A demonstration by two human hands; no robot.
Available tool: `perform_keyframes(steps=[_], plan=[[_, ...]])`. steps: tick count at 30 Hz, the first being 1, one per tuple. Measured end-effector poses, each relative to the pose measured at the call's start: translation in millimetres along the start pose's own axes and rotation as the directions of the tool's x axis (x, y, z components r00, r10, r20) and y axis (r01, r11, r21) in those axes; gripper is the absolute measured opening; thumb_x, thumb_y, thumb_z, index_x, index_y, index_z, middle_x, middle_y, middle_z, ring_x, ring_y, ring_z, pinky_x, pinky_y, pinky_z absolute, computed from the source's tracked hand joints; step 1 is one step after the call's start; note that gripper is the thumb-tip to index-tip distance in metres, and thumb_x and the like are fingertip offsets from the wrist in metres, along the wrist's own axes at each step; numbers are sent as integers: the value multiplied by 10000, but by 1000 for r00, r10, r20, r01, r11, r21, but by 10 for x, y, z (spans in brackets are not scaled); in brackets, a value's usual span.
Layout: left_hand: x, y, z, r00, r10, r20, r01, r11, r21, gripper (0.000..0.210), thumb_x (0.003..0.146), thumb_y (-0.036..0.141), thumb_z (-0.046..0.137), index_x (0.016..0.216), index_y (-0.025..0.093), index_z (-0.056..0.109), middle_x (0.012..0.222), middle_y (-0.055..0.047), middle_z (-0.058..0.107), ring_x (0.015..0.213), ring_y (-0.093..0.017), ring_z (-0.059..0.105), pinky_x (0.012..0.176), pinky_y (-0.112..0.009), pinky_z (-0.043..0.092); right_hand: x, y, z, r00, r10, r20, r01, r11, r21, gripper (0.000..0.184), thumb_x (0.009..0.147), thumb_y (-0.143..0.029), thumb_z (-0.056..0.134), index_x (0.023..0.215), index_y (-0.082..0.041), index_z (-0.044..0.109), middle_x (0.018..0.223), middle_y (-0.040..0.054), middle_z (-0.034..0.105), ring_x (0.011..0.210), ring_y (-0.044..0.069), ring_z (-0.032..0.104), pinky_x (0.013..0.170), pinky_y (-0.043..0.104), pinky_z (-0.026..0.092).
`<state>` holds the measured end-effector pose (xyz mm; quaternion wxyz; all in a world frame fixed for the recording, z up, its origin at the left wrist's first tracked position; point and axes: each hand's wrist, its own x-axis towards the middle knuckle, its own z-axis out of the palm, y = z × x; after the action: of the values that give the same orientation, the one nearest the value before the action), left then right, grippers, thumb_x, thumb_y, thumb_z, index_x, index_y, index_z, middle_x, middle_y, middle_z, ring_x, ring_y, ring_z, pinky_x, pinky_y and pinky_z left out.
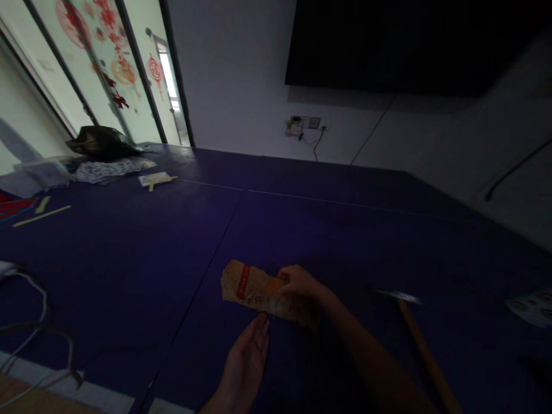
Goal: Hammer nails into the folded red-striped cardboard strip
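A long brown speckled packet [254,287] with a red band near its left end lies on the dark blue tabletop. My right hand [297,280] reaches across it, fingers bent and closed on its upper edge. Below the packet, my left hand [248,356] is held palm inward with its fingers stretched out. Its fingertips come right up to the packet's lower edge; whether they touch is hard to tell. To the right lies a hammer-like tool [425,348] with a wooden handle and a narrow metal head.
White cables [43,299] trail over the left front edge. A dark bag [103,142], patterned sheets [112,169] and a small white item with yellow strips [156,179] sit at the back left. A round-edged printed piece [532,307] is far right. A wall with sockets [314,122] stands behind.
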<state>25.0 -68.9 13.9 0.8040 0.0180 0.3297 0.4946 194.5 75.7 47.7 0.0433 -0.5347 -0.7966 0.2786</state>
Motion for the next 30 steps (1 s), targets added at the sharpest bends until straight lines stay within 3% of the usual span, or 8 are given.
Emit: perform_keyframes(steps=[8,14,19,24,30], plan=[[9,120,110,1000,5,11,-5,998,64,294,836,299,404,957,135,616,1280,-89,467,1283,-189,272,1092,-313,149,-261,-96,145,958,237,-162,-242,970,-12,259,617,-300,645,843,-173,647,887,74,688,837,220,614,677,268,422],[101,226,276,999,-14,-47,21,990,142,332,876,319,355,933,105,603,1253,-119,486,1230,-184,369,1078,-282,195,-605,-222,404,830,472,-297,-487,873,27,228,740,-338,530,846,-152,607,850,130,682,840,257,628,658,299,428],[253,265,357,992,-123,36,108,955,277,414,870,390,358,973,59,582,1233,-166,498,1237,-207,357,1078,-301,184,-891,-252,539,710,599,-370,-615,784,90,289,800,-388,444,883,-145,576,868,150,677,848,262,633,656,310,443],[327,118,463,955,-266,132,199,903,380,502,870,446,318,1055,36,539,1316,-177,406,1266,-216,303,1074,-303,161,-1206,-158,556,608,682,-406,-689,707,156,331,815,-414,394,884,-147,577,865,158,681,826,262,643,631,314,454],[348,-284,592,902,-375,211,253,859,445,590,877,451,277,1246,1,375,1379,-157,314,1292,-198,240,1081,-300,111,-1602,105,564,513,758,-403,-743,627,232,355,794,-429,404,872,-146,604,850,145,690,805,255,649,612,300,449]])
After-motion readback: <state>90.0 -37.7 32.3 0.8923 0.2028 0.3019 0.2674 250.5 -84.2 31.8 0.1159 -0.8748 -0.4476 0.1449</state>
